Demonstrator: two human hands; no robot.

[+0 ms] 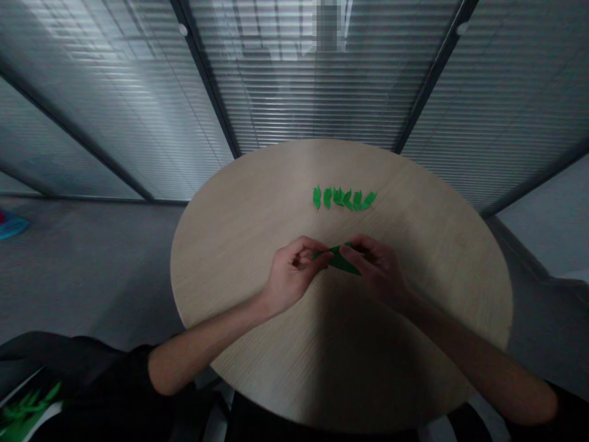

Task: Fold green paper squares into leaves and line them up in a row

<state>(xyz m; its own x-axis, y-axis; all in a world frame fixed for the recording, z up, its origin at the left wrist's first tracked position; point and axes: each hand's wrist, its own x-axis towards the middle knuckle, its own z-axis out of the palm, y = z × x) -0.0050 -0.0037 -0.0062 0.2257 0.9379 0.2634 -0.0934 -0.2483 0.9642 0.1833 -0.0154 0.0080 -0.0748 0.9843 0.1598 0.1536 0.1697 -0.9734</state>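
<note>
A folded green paper piece is pinched between both my hands just above the round wooden table. My left hand grips its left end with curled fingers. My right hand closes on its right end. Beyond my hands, a row of several small green folded paper shapes lies on the tabletop.
Glass walls with horizontal blinds stand behind the table. Grey floor surrounds it. A blue object lies at the far left on the floor. Green-printed paper shows at the bottom left corner near my dark sleeve.
</note>
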